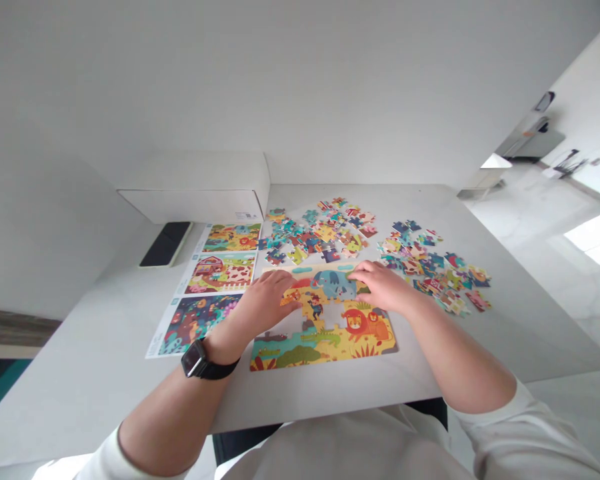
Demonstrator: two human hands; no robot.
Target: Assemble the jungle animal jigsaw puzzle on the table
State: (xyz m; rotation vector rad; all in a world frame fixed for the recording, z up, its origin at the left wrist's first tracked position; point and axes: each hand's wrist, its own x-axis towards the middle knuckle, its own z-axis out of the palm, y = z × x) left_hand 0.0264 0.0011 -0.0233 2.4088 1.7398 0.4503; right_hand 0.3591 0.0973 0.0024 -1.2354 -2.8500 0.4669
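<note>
A partly joined jigsaw puzzle (330,353) with an elephant, lions and a crocodile lies flat on the table. White gaps show in its middle and left. My left hand (267,300), with a black watch (195,358) on its wrist, rests over the upper left part, thumb and fingers apart. My right hand (380,287) lies at the upper right edge beside the elephant, its fingers and thumb apart. I see no loose piece in either hand, though the surface under the palms is hidden.
Loose puzzle pieces (325,232) lie in a pile behind the puzzle, and more pieces (435,270) spread to the right. On the left are a picture sheet (180,293) with three scenes, a dark phone (166,244) and a white box (195,203) against the wall.
</note>
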